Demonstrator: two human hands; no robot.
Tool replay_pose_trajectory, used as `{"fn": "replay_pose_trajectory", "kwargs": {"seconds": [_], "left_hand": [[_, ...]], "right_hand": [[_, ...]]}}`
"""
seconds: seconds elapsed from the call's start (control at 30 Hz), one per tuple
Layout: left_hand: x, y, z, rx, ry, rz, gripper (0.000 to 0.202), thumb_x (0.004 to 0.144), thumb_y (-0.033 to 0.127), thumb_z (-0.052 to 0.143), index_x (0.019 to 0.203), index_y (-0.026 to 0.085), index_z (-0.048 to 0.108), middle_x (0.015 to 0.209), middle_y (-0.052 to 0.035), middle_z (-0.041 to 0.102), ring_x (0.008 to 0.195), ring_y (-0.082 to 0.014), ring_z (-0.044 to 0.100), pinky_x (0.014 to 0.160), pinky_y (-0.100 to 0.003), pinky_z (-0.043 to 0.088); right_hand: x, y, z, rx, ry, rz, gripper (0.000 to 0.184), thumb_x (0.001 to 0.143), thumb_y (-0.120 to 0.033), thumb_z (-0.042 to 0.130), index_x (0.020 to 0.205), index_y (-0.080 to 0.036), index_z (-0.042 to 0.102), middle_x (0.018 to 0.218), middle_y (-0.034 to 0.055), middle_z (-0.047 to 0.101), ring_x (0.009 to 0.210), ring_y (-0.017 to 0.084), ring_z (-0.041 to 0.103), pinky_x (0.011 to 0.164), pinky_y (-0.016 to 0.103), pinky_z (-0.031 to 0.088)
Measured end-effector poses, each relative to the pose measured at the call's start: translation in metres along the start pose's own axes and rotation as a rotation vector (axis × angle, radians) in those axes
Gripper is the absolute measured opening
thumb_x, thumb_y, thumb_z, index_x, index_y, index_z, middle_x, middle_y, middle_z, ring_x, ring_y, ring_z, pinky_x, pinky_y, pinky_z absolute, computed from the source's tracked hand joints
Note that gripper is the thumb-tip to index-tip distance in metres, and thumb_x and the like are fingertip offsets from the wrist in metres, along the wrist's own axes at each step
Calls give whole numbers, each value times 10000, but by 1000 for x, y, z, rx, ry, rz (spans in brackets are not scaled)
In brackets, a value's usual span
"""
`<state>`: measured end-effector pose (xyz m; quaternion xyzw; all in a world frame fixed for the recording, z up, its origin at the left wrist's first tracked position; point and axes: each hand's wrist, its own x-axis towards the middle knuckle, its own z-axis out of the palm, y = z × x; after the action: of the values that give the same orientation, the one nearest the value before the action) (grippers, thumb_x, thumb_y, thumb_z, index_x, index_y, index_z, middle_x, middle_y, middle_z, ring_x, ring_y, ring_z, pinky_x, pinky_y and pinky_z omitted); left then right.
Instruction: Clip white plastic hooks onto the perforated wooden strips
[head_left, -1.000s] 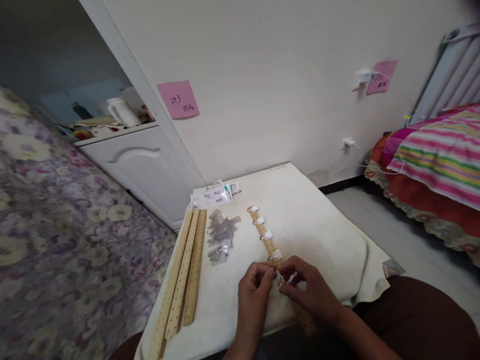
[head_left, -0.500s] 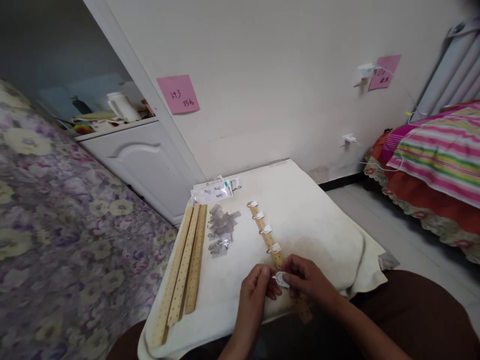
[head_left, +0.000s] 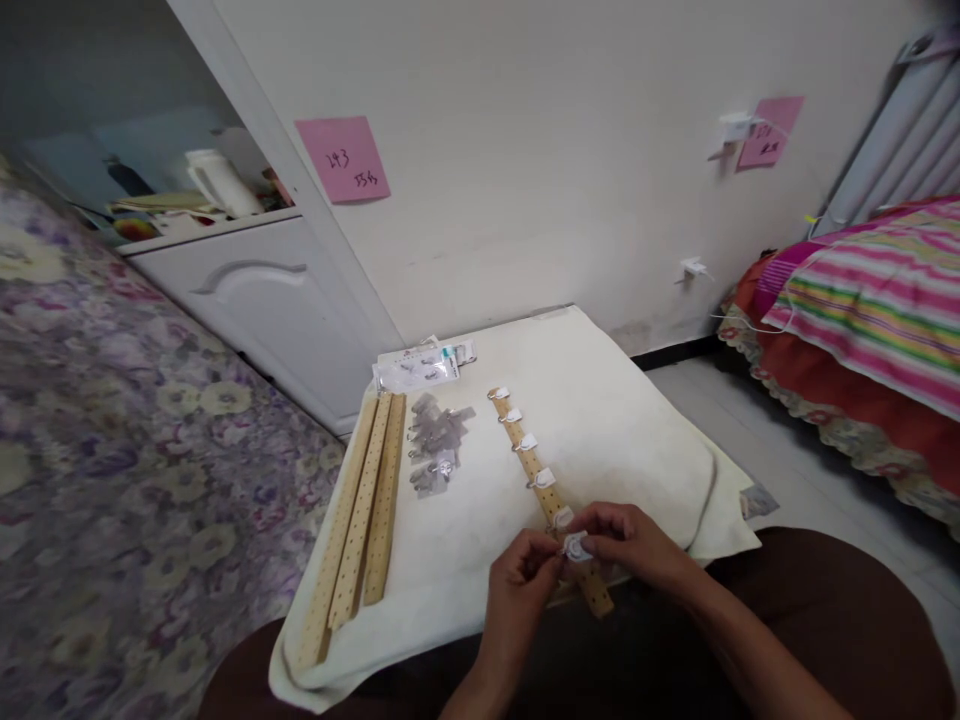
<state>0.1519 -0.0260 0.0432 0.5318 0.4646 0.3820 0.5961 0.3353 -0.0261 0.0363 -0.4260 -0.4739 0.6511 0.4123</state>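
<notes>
Over the near part of a perforated wooden strip (head_left: 598, 600), both hands grip a small white tag (head_left: 576, 547) between them. My left hand (head_left: 519, 580) pinches its left end, where a small metal piece seems to be. On the opposite side, the thumb and fingers of my right hand (head_left: 636, 540) are closed on the tag's edge. Several similar white tags (head_left: 527, 441) with metal rings sit in a row along the strip, the nearest just beyond my fingers. Left of the strip lies a pile of small clear packets (head_left: 437, 437) with metal pieces.
Perforated wooden strips (head_left: 386, 510) lie side by side along the left of the cloth-covered table (head_left: 622, 420). Flat plastic packaging (head_left: 416, 368) rests at the back left corner. A flowered curtain (head_left: 187, 480) hangs left, a bed (head_left: 862, 320) stands right, and a wall (head_left: 525, 180) rises behind.
The white tag now lies flatter over the strip, and another tag on the strip shows just beyond my hands. My left fingers have shifted around its end. The view has tilted slightly.
</notes>
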Motion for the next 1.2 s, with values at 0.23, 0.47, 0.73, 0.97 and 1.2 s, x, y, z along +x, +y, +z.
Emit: {"fn": "replay_pose_trajectory", "kwargs": {"seconds": [0.23,0.47,0.73,0.97,1.2], "left_hand": [[-7,-19,3,386,37,170,44,756,153,583,731,180,606,698,23,548,647,-118,482,603,-215,365],[-6,-32,5,471,27,224,83,771,119,557,745,193,586,754,13,546,686,-126,500,615,-216,376],[-8,-34,4,483,-9,247,120,765,84,536,749,196,576,788,2,562,734,-136,525,651,-228,393],[-8,-33,4,529,-23,243,134,752,68,523,732,196,559,778,-2,562,741,-143,520,662,-237,396],[-10,-33,4,521,-37,249,160,732,49,511,755,198,564,785,-3,575,744,-144,529,668,-241,407]], "right_hand": [[-12,22,2,-74,97,6,106,768,-255,620,793,-182,547,640,-41,579,547,104,520,512,219,399],[-11,26,3,-287,187,-11,13,769,-187,552,766,-178,561,621,-41,531,579,113,493,540,225,388],[-12,28,2,-360,172,2,38,772,-195,533,785,-176,563,627,-32,542,580,126,516,543,234,401],[-14,29,2,-419,180,9,45,764,-178,529,788,-180,566,629,-34,534,595,127,505,555,232,387],[-14,27,2,-477,183,-14,47,770,-177,531,782,-180,576,633,-34,534,610,131,506,571,235,384]]}}
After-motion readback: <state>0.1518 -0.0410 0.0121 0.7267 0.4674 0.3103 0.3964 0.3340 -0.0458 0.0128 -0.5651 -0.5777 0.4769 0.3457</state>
